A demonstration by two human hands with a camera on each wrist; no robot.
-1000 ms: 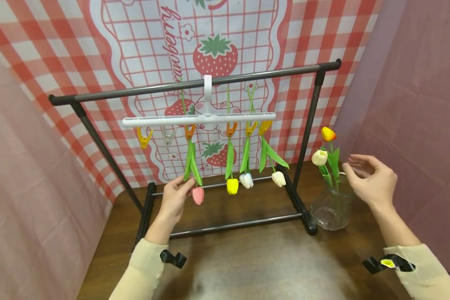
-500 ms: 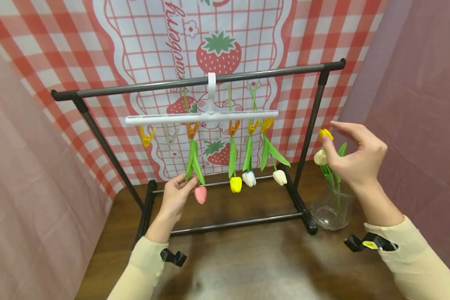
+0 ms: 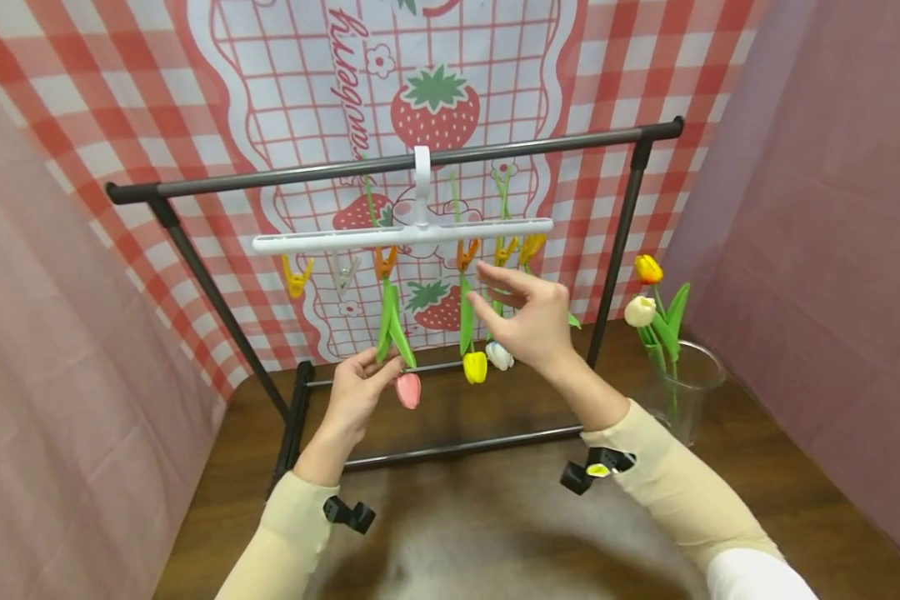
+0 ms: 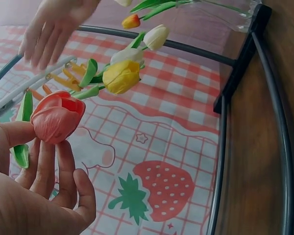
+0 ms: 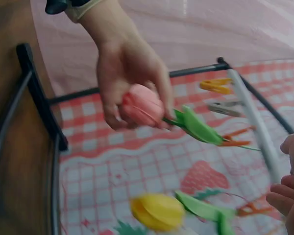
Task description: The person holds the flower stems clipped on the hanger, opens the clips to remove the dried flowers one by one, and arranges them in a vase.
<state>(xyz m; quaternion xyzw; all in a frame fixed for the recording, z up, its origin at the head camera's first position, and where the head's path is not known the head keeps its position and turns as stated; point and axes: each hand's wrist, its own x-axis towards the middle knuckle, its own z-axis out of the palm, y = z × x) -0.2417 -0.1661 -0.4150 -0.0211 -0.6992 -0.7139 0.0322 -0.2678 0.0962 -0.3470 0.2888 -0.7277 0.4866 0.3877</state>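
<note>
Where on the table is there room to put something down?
The brown table is bare in front of the black rack, between the two sleeves. Another bare patch lies right of the glass vase, by the pink cloth wall. Under the white hanger it is crowded: hanging tulips, the left hand and the right hand.

Pink tulip [image 3: 408, 389], yellow tulip [image 3: 475, 367], white hanger [image 3: 401, 237], red-white checked backdrop [image 3: 120, 100].

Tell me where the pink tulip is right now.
In the head view the pink tulip hangs head-down from the white clip hanger, leftmost of the hanging flowers, beside the yellow tulip. The left hand holds its stem.
</note>
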